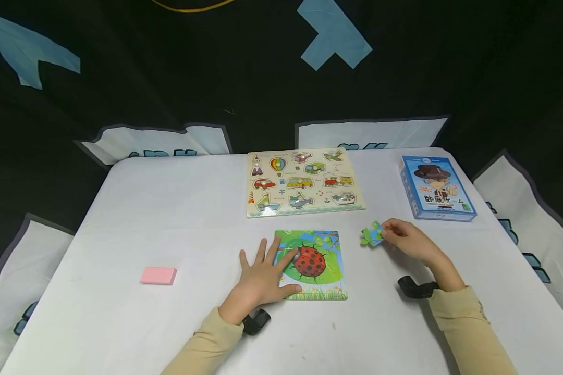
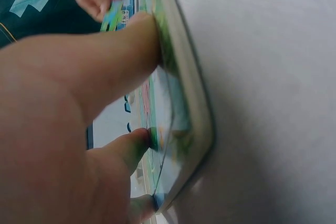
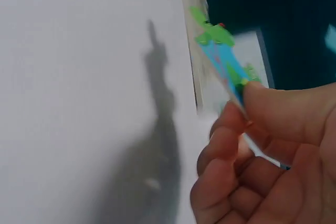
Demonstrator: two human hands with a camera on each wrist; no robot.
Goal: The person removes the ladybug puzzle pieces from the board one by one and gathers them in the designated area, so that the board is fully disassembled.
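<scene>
Head view: the left hand (image 1: pixel 262 278) rests on the ladybug puzzle (image 1: pixel 310 261), its fingers (image 1: pixel 261 251) straight and spread. Right of that puzzle, the right hand (image 1: pixel 410 240) pinches 1 green-and-blue piece (image 1: pixel 372 235) above the counter (image 1: pixel 98 234). Beyond the puzzle lies a vehicle board (image 1: pixel 318 179).

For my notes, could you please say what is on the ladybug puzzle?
The left hand rests on the left part of the ladybug puzzle; what it covers there cannot be seen.
</scene>
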